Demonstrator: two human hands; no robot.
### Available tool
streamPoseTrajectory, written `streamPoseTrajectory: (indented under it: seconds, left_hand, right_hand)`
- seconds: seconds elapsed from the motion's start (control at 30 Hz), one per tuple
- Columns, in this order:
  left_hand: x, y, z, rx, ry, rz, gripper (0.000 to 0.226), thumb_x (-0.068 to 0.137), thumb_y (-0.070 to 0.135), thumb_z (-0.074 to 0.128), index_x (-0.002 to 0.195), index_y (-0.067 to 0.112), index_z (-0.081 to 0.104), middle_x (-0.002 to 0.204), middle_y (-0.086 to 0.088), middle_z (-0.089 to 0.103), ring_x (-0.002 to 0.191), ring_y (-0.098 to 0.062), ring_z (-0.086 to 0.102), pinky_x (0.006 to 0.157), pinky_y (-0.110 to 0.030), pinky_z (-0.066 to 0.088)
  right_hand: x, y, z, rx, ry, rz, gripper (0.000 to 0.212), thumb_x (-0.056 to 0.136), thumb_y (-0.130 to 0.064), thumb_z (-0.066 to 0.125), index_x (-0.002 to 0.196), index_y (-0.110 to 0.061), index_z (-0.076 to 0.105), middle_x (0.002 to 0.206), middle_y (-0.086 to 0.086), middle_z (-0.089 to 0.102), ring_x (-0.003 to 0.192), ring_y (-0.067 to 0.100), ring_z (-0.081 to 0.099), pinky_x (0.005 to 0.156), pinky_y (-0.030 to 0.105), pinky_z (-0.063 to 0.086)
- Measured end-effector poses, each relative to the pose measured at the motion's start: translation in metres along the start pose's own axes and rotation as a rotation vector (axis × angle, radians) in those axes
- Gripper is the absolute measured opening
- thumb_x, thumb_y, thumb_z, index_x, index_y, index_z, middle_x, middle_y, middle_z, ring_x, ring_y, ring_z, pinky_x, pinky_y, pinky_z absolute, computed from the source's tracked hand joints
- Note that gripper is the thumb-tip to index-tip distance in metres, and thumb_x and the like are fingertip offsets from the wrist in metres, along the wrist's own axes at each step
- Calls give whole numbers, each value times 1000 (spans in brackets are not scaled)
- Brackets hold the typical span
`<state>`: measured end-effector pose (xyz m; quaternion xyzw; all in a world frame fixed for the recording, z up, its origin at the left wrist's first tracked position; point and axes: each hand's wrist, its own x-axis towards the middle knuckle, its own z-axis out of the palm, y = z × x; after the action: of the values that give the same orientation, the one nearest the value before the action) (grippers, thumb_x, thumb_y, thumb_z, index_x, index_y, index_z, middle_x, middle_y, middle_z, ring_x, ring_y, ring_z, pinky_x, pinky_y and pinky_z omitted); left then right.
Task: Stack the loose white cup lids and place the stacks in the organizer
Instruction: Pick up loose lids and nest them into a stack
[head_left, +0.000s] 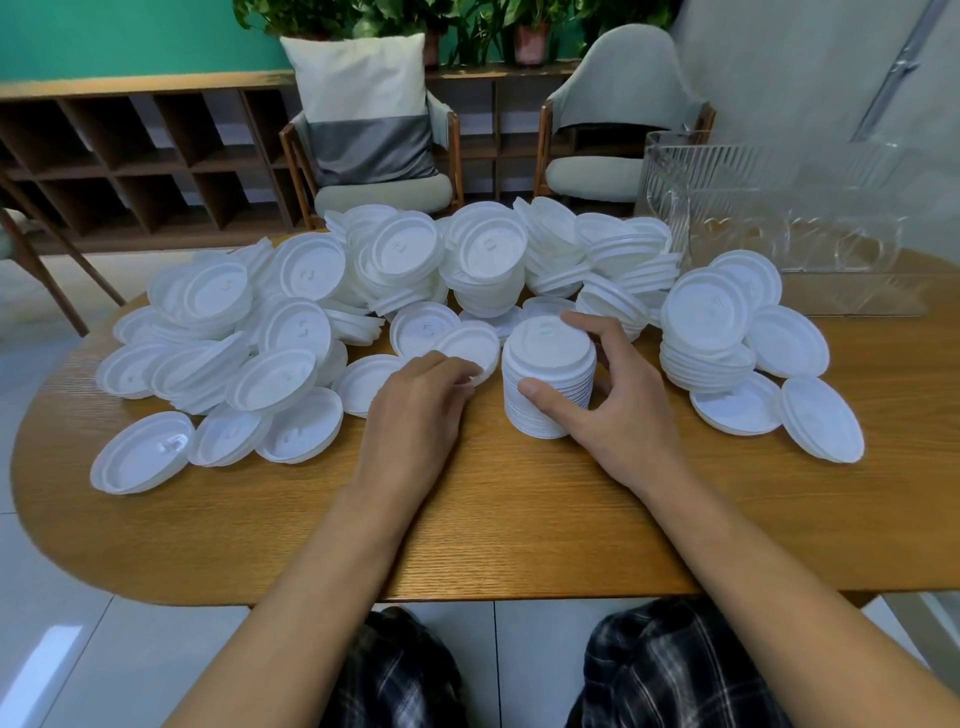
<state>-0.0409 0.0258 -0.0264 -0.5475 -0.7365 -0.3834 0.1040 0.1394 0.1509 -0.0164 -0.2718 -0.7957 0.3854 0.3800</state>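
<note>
Oval wooden table (519, 519), visible oak-like grain, fills the middle of the frame; tiled floor around it. Behind, top of frame: dark wooden cubby shelf (130, 156), two pale upholstered chairs (618, 114), the left one with a white-and-grey cushion (363, 104), potted plants (530, 31) on the shelf top.

Clear ribbed plastic organizer (779, 208) stands at the upper right on the table, nothing visible inside. Short lid stacks and loose lids sit between it and the hands.

Loose white cup lids (291, 322), round, thin moulded plastic with raised rims, heaped across the table from left to right of centre; some lie upside down, some lean on each other.

Tall neat stack of lids (545, 384) stands upright at centre, on the table.

Right hand (618, 410) half-curled around that stack: thumb on its near side, fingers wrapped over the far side and top edge.

Left hand (415, 410) left of the stack, fingers bent, fingertips on the rim of a single lid (467, 345) lying just beside the stack; can't tell whether it's lifted.
</note>
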Motion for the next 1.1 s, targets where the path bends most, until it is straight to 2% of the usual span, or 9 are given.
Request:
streamPoseTrajectory:
  seconds: [0.1,0.3,0.37,0.5,0.57,0.67,0.83,0.93,1.1]
  left_hand:
    - [-1,8,-2,-99,62,-79,32,91,9,79,121,13,71,99,1,70,90,-6,62,80,-14,49]
    - [3,24,-14,-402,148,-262,50,99,18,72,145,26,55,109,14,67,103,-1,64,79,-11,51]
    - [4,27,-17,-560,129,-289,52,101,16,69,149,26,50,115,11,70,110,-6,66,84,-17,53]
    - [10,19,-17,-813,146,-347,37,104,12,62,139,19,50,123,-4,75,117,-25,69,100,-49,57]
    - [16,19,-19,-896,145,-387,29,106,6,57,134,11,56,122,-4,75,117,-23,70,93,-43,59]
    - [25,25,-17,-776,100,-343,25,106,7,55,123,14,72,115,6,76,106,-12,71,86,-32,58]
    - [40,46,-1,-613,92,-243,17,102,10,64,110,16,78,107,8,77,103,-6,70,88,-24,55]
    - [39,54,9,-590,137,-275,18,100,10,62,104,18,78,100,9,77,97,-7,70,86,-28,56]
    - [32,46,5,-737,-74,-176,29,97,19,65,125,16,71,121,5,75,121,-13,67,104,-39,53]
  right_hand:
    - [0,0,-1,7,4,-17,73,77,-55,85,139,-34,53,132,-22,59,125,-4,54,102,35,54]
    - [1,-1,-2,1,-12,-69,79,81,-48,84,149,-38,45,138,-22,56,130,-5,51,107,29,50]
    - [0,-1,-2,-1,-23,-78,81,82,-48,83,152,-37,43,142,-19,55,133,-2,50,109,33,50]
    - [0,0,-3,12,-42,-80,82,84,-47,83,154,-38,41,145,-17,55,135,1,50,111,37,49]
    - [0,-1,-2,15,-48,-86,84,84,-47,83,155,-39,39,146,-17,54,136,2,50,110,38,49]
    - [0,-2,-3,9,-60,-97,88,84,-48,82,158,-41,35,147,-17,53,135,-1,50,110,34,49]
    - [1,-1,-2,19,-83,-118,89,85,-45,83,160,-37,34,152,-17,51,139,-3,47,113,33,47]
    - [0,0,-1,19,-69,-128,82,85,-48,81,156,-32,43,149,-21,51,139,-4,46,111,36,48]
    - [0,0,-1,20,-63,-121,77,85,-45,83,151,-32,47,145,-24,53,135,-1,50,105,39,52]
